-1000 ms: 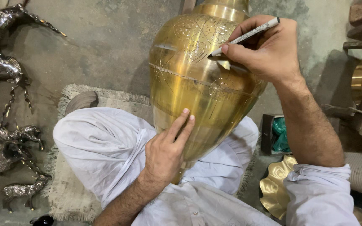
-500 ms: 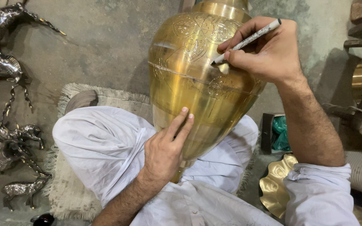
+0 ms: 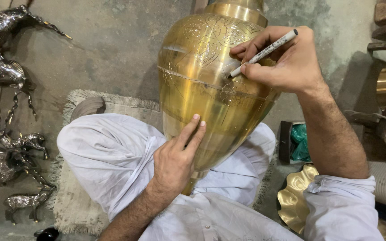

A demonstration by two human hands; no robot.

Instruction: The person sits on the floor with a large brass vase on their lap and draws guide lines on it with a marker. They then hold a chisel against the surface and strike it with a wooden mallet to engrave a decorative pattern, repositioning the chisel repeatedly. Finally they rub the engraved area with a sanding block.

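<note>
— Resting across my lap, on the white cloth over my knees, is a large brass vase (image 3: 202, 89) with engraved flower patterns near its neck. How do you read its handling?

— Heavy and rigid, I'd judge, and polished enough to slip. The broad belly or the narrow foot looks the safest place to hold; the engraved shoulder would mark easily.

— My left hand (image 3: 175, 160) lies flat against the lower belly, fingers spread, steadying rather than clasping. My right hand (image 3: 287, 62) has its grip closed on a white marker pen (image 3: 263, 53), tip touching the metal just below the engraved band.

— And against half a second ago?

— The pen has crept slightly along the shoulder line; the vase and left hand have hardly shifted.

— Around you?

— Silver animal figures (image 3: 10, 147) stand on the concrete floor to my left, a fringed mat (image 3: 81, 196) lies under my legs, and a scalloped brass tray (image 3: 293, 201) sits by my right elbow.
</note>
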